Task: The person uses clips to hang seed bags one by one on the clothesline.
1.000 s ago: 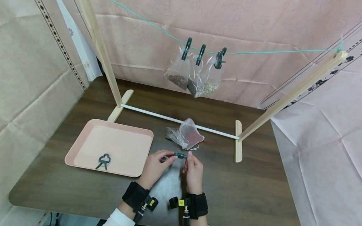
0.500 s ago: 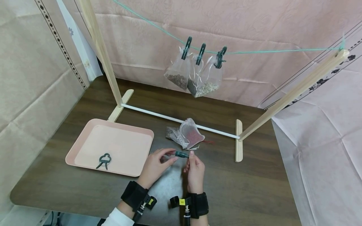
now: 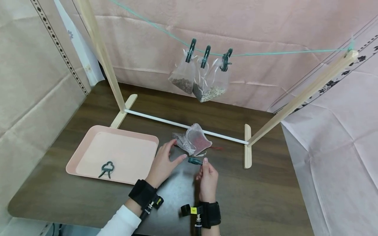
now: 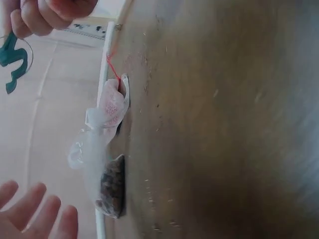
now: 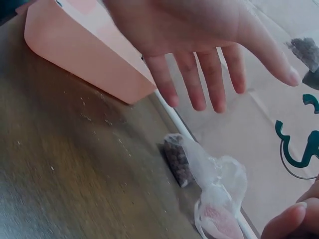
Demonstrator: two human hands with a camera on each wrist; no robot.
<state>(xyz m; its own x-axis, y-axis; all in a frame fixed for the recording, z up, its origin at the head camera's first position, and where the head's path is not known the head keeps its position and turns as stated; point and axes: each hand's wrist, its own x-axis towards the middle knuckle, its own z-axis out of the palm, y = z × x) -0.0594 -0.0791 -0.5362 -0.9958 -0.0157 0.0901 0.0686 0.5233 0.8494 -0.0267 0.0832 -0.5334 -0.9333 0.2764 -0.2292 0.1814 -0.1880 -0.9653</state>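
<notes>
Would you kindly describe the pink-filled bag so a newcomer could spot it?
Find the wooden rack, then the white bar along its base. By that bar, beside a dark-filled bag, lies the pink-filled bag: only its contents are pink.

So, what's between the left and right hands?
A green clip, pinched by the right hand; the left hand is apart from it. The head view and both wrist views show this.

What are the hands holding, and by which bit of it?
The right hand pinches a green clothespin by its handle end; the left hand holds nothing.
</notes>
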